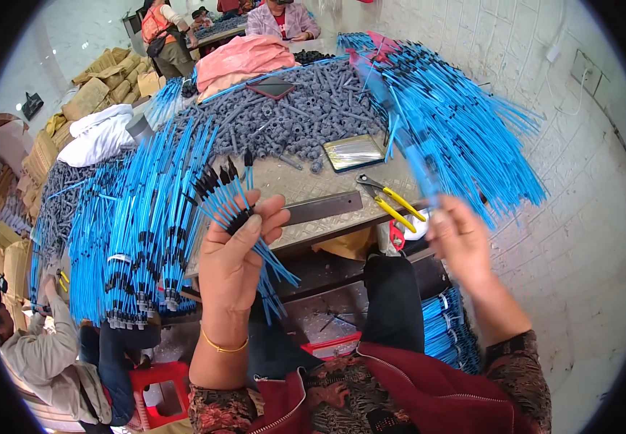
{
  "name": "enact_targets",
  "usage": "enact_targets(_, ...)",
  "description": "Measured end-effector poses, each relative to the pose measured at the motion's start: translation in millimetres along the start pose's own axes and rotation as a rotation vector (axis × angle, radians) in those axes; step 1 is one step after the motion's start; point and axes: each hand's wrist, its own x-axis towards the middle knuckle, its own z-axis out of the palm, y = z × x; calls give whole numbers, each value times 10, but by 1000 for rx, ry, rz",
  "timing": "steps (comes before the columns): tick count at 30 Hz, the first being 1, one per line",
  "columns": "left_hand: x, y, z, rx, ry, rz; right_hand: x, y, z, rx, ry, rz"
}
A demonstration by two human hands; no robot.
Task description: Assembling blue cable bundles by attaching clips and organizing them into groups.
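Observation:
My left hand [235, 242] is closed around a fanned bunch of thin blue tubes [225, 205] with black tips. The tips point up and away, and the tube ends hang below the palm. To the right, my right hand [461, 239] is raised off the table's front edge, smeared by motion. Its fingers are closed on blue tubing [420, 165], blurred, which runs up toward the far pile; whether it is one tube or more I cannot tell. Between the hands, yellow-handled pliers [397, 205] and a flat metal bar [324, 207] lie on the table.
Grey plastic fittings [291, 119] are heaped mid-table, with a phone [271, 87] on top and a shallow tin [354, 153] in front. Blue tubes [465, 123] cover the right side; bundled tubes [132, 210] overhang the left. A co-worker [53, 354] sits at lower left, near a red stool [161, 394].

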Motion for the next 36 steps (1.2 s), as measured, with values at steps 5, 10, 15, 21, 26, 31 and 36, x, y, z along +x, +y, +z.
enact_targets(5,115,-185,255,26,141,175,-21,373,600,-106,-160,-241)
enact_targets(10,126,-261,203,184,203,338,-89,342,812,-216,-176,-379)
enact_targets(15,94,-295,236,175,178,284,-145,424,786,-65,-238,-231)
enact_targets(21,97,-351,283,207,126,312,-214,477,797,-55,-228,-290)
enact_targets(26,41,-314,324,186,133,338,-209,531,803,-160,-182,-455)
enact_targets(31,-28,-283,259,249,101,324,-339,399,794,6,-280,-198)
enact_targets(36,-3,-279,121,106,-15,218,-319,438,690,329,-236,8)
